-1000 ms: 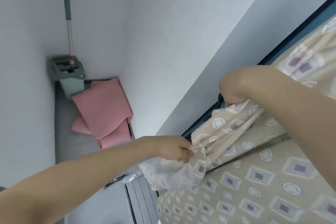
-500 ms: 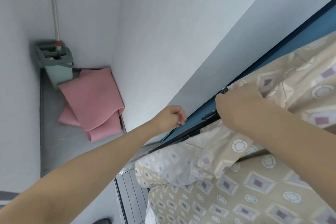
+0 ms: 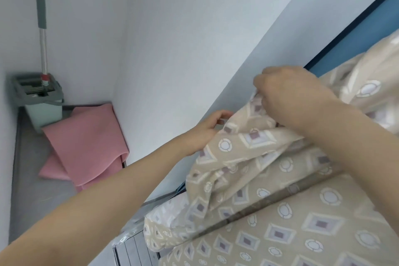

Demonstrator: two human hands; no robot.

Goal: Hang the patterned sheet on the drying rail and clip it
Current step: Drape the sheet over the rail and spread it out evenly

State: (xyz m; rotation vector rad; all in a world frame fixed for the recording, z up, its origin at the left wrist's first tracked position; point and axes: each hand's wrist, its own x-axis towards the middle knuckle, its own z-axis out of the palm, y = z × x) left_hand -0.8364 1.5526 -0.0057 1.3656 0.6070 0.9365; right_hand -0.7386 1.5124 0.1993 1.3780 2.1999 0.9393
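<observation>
The soft beige cotton sheet with squares and circles (image 3: 269,170) lies bunched in folds over a thin dark rail (image 3: 259,204). The right hand (image 3: 289,95) pinches a top fold tight, and the left hand (image 3: 207,129) curls its fingers on the sheet's edge just beside it. A floppy pink mat (image 3: 86,144) leans by a green plastic mop bucket (image 3: 41,101) on the grey floor.

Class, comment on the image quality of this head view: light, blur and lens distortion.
Head view: soft, even light, no glare; wide-angle lens tilts the walls and the mop handle; both hands, left and right, slightly blurred on the patterned sheet.
</observation>
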